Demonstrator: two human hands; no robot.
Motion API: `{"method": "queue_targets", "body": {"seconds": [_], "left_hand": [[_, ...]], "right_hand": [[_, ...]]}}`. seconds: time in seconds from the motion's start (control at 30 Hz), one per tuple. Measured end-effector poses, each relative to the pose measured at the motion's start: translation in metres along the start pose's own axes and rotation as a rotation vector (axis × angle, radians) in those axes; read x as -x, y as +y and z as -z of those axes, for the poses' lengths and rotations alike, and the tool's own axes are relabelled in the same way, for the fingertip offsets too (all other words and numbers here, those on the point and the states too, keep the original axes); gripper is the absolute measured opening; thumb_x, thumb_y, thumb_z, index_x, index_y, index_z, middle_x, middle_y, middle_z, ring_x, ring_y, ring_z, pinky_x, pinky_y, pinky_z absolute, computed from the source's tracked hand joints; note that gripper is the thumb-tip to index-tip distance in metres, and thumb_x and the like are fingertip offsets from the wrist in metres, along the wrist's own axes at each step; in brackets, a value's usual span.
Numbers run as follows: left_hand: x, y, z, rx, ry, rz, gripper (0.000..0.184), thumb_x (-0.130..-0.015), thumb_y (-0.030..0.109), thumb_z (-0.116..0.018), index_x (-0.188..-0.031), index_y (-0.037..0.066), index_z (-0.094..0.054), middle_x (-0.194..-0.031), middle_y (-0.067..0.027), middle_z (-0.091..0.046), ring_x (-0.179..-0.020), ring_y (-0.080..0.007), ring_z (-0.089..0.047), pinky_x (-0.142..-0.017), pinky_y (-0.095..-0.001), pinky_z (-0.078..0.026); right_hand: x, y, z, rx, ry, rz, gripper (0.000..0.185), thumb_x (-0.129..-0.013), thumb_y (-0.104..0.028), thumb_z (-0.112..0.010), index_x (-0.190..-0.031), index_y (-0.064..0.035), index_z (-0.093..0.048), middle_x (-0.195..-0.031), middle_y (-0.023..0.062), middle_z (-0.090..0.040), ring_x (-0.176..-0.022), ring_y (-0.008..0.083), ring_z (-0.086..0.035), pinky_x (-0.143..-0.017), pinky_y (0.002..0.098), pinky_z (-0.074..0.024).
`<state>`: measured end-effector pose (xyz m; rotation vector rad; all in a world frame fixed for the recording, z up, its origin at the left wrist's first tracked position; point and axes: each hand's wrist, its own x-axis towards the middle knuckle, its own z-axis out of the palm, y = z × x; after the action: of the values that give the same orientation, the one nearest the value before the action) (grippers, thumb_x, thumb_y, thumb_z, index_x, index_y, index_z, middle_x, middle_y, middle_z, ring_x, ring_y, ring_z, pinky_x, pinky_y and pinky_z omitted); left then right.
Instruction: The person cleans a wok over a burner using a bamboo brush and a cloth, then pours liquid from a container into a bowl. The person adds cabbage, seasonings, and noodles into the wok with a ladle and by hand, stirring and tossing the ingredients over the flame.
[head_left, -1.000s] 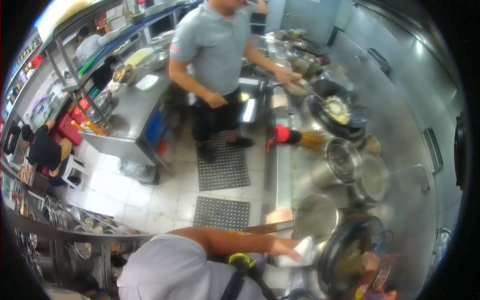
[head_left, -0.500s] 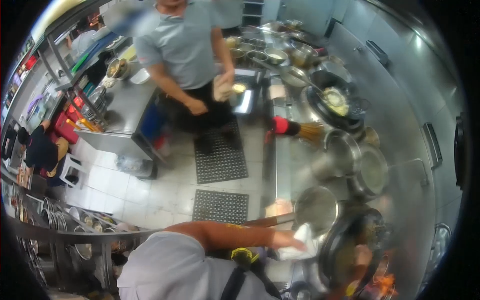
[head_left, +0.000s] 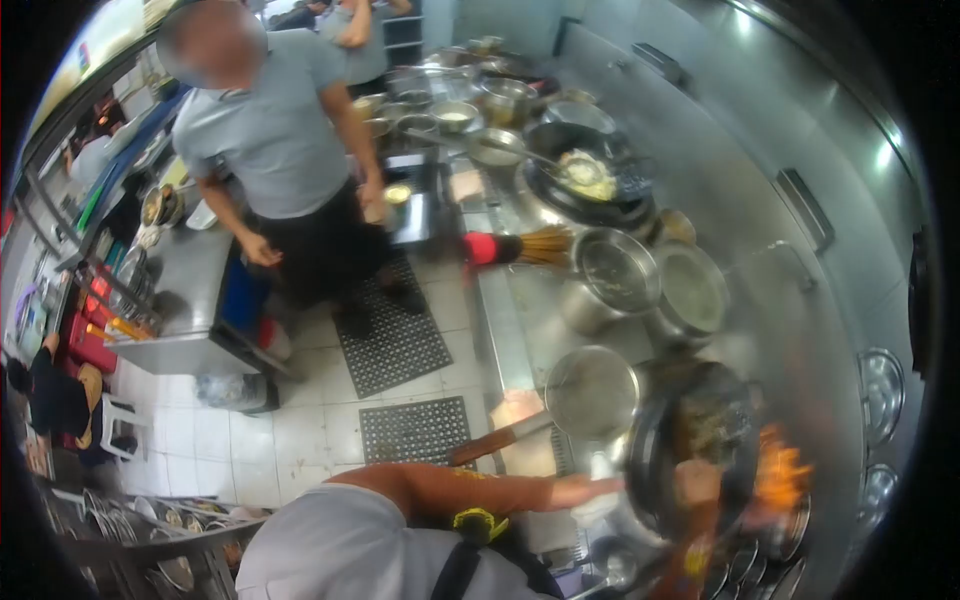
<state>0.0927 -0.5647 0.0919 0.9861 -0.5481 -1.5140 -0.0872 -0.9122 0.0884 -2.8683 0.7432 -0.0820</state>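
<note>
My left hand point(head_left: 585, 491) is closed on a folded white cloth point(head_left: 598, 508) against the near rim of a black wok point(head_left: 645, 480). Over the wok's front part is my right hand point(head_left: 697, 482), fingers curled; what they grip is blurred. Brownish food point(head_left: 705, 425) lies in the wok. Orange flames point(head_left: 783, 470) flare beside its far edge. Next to the wok rests a round, shallow strainer point(head_left: 592, 392) with a wooden handle point(head_left: 482, 447) pointing toward the aisle.
Further along the range stand a steel pot point(head_left: 590, 305), a bamboo brush point(head_left: 545, 246) and another black wok point(head_left: 545, 190) holding pale food. A co-worker in a grey shirt point(head_left: 265, 130) stands in the aisle by a steel counter point(head_left: 190, 280). Rubber mats point(head_left: 395, 340) cover the floor.
The view has swung, shifting the surroundings left. My right hand shows more clearly over the wok, and the flames look larger. The co-worker's arm has lowered. My left hand still holds the cloth.
</note>
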Motion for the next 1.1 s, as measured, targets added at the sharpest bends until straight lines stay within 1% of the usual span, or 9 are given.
{"method": "queue_targets", "body": {"seconds": [0.1,0.23,0.33,0.53,0.67,0.73,0.83,1.0,1.1], "left_hand": [[-0.024,0.001,-0.015,-0.17,0.14,0.091,0.055,-0.092,0.058,-0.044,-0.089,0.007,-0.063,-0.073,-0.002,-0.059,-0.07,-0.0083,-0.053,-0.063,-0.0243,-0.042],[-0.046,0.024,-0.063,-0.334,0.176,0.193,0.065,-0.091,0.065,-0.039,-0.068,0.007,-0.059,-0.054,-0.0014,-0.046,-0.048,-0.0137,-0.043,-0.05,-0.0343,-0.039],[-0.089,-0.021,-0.083,0.003,0.2,0.171,0.055,-0.094,0.055,-0.042,-0.076,0.007,-0.062,-0.062,-0.0052,-0.059,-0.052,-0.0144,-0.058,-0.046,-0.0278,-0.046],[-0.097,-0.004,-0.12,0.259,0.21,0.321,0.026,-0.089,0.029,-0.058,-0.084,0.003,-0.061,-0.074,-0.0072,-0.061,-0.059,-0.0168,-0.06,-0.049,-0.0308,-0.047],[-0.134,-0.043,-0.098,0.14,0.301,0.217,0.013,-0.079,0.005,-0.057,-0.079,-0.008,-0.057,-0.075,-0.011,-0.06,-0.063,-0.0206,-0.06,-0.054,-0.0365,-0.048],[-0.133,-0.037,-0.083,0.121,0.302,0.192,0.014,-0.079,0.005,-0.058,-0.081,-0.008,-0.058,-0.076,-0.0103,-0.06,-0.063,-0.0202,-0.06,-0.054,-0.036,-0.048],[-0.134,-0.004,-0.036,0.029,0.224,0.061,0.01,-0.079,0.006,-0.057,-0.082,-0.003,-0.059,-0.072,-0.0092,-0.06,-0.057,-0.0199,-0.058,-0.048,-0.0354,-0.046],[-0.14,0.051,-0.019,-0.092,0.192,0.228,0.008,-0.078,0.013,-0.059,-0.082,0.006,-0.059,-0.069,-0.006,-0.059,-0.054,-0.0206,-0.057,-0.048,-0.0399,-0.045],[-0.128,0.056,-0.031,-0.105,0.25,0.262,0.014,-0.08,0.019,-0.062,-0.089,0.008,-0.059,-0.074,-0.0048,-0.06,-0.06,-0.0203,-0.058,-0.053,-0.0437,-0.047]], "right_hand": [[0.037,-0.049,0.056,0.441,-0.382,0.235,0.025,-0.082,-0.026,-0.057,-0.098,-0.0104,-0.069,-0.09,0.0126,-0.067,-0.081,0.0286,-0.064,-0.07,0.0395,-0.0523],[0.031,-0.088,0.139,0.33,-0.393,-0.254,0.031,-0.082,-0.032,-0.059,-0.085,-0.0041,-0.071,-0.087,0.0135,-0.069,-0.083,0.0311,-0.066,-0.074,0.04,-0.0522],[0.015,-0.076,0.094,0.3,-0.214,-0.384,0.032,-0.081,-0.034,-0.06,-0.088,-0.005,-0.071,-0.09,0.0157,-0.068,-0.086,0.0319,-0.066,-0.077,0.0404,-0.0517],[0.05,-0.142,0.139,0.376,-0.574,-0.39,0.034,-0.08,-0.037,-0.062,-0.095,-0.0069,-0.071,-0.095,0.0202,-0.068,-0.093,0.0336,-0.065,-0.081,0.0413,-0.0508],[0.037,-0.045,0.134,0.441,-0.325,-0.549,0.027,-0.079,-0.026,-0.061,-0.098,-0.0089,-0.07,-0.09,0.0181,-0.069,-0.09,0.0326,-0.067,-0.079,0.0421,-0.0524],[0.02,-0.008,0.103,0.347,-0.128,-0.71,0.028,-0.078,-0.025,-0.06,-0.1,-0.0093,-0.069,-0.09,0.0198,-0.069,-0.089,0.0339,-0.067,-0.079,0.0434,-0.0522],[0.046,-0.05,0.092,0.273,-0.147,-0.523,0.024,-0.08,-0.023,-0.057,-0.094,-0.0073,-0.069,-0.092,0.0206,-0.068,-0.087,0.035,-0.067,-0.08,0.0451,-0.0519],[0.022,0.025,0.078,0.217,0.006,-0.679,0.027,-0.08,-0.023,-0.056,-0.095,-0.0048,-0.069,-0.093,0.0227,-0.067,-0.088,0.0352,-0.067,-0.077,0.0445,-0.0533],[-0.03,-0.018,0.072,-0.065,0.154,-0.575,0.036,-0.08,-0.04,-0.061,-0.101,-0.0111,-0.069,-0.1,0.0177,-0.067,-0.093,0.0359,-0.065,-0.081,0.0451,-0.0527]]}}
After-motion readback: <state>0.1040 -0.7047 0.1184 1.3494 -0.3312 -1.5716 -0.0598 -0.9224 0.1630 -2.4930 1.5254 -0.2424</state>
